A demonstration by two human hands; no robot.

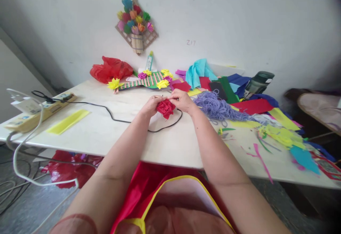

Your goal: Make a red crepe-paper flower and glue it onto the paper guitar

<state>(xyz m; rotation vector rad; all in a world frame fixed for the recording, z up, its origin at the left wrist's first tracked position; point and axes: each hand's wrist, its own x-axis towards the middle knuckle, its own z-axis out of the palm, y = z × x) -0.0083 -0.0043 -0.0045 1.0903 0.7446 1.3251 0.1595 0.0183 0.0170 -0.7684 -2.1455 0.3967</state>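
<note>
Both hands, L & R, pinch red paper flower over table.

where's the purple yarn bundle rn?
In the head view the purple yarn bundle lies on the table, just right of the right hand, in front of the coloured felt scraps.

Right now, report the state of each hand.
Left hand: closed on the red paper flower.
Right hand: closed on the same flower, pinching its top.
</note>
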